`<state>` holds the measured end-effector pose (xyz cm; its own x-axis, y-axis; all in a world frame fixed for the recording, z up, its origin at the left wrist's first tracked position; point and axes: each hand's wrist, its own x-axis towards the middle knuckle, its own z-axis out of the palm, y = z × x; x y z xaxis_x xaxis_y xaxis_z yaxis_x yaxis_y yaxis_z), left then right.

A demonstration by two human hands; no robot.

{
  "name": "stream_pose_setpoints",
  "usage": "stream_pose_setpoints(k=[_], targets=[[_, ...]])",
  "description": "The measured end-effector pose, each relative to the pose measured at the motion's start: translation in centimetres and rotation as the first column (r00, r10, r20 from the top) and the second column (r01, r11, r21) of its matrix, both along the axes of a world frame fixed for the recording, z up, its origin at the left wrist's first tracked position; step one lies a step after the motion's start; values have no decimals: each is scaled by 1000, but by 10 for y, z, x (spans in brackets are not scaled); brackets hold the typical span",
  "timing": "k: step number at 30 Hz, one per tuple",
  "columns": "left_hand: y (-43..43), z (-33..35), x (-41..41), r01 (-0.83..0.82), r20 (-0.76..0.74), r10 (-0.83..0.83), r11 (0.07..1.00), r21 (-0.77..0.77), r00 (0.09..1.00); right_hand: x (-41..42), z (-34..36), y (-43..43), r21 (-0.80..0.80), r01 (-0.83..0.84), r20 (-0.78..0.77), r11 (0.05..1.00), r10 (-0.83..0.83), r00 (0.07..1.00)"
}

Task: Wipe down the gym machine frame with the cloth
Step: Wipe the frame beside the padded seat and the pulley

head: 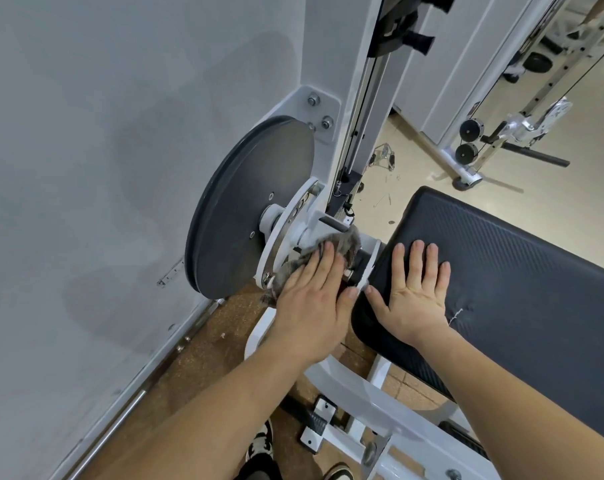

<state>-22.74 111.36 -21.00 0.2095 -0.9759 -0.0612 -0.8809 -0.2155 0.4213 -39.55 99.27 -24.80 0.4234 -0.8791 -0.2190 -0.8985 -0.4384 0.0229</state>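
Left hand [311, 299] flat on the cloth [347, 242], fingers straight and together, pressing it down, no curl round it. Cloth is grey, mottled and fuzzy, bunched up. It sits on the pivot hub of the gym machine frame [331, 46], between the white selector plate [293, 220] and the end of the seat pad [518, 278]. Part of the cloth pokes out past the fingertips, and another bit shows under the little-finger side, near the plate's lower edge.

Right hand [411, 296] is spread open, palm down on the near corner of the seat pad, holding nothing.

Frame is white-painted steel: square upright, corner gusset with three bolts [313, 98], curved tubes lower down. A large dark grey disc [255, 206] is mounted on the hub, just beside the grey wall [86, 150]. Pad is black with a ribbed texture (loose white thread at the seam by the right wrist).

Floor: brown speckled mat [203, 341] under the machine, beige tile [553, 220] further out. Another cable station [512, 133] stands well apart, top right
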Motion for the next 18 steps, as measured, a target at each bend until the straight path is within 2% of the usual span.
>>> stream_pose_setpoints(k=[2, 5, 10, 14, 15, 18], targets=[[4, 0, 9, 14, 12, -15, 999, 30, 1000, 0, 0, -1, -2, 0, 8, 1000, 0, 1000], [-11, 0, 19, 36, 8, -36, 999, -22, 999, -1, -4, 0, -17, -2, 13, 1000, 2, 1000], [-45, 2, 18, -3, -176, -21, 991, -134, 984, 0, -6, 0, -42, -3, 10, 999, 3, 1000], [-3, -10, 10, -14, -134, -19, 970, -242, 991, 0, -7, -2, -43, -7, 11, 999, 8, 1000], [3, -11, 12, -33, -158, -10, 962, -270, 987, -1, -7, -3, -50, -9, 13, 999, 10, 1000], [-11, 10, 14, -234, -392, 90, 913, -335, 915, -2, -8, -1, -39, -14, 18, 999, 15, 1000]])
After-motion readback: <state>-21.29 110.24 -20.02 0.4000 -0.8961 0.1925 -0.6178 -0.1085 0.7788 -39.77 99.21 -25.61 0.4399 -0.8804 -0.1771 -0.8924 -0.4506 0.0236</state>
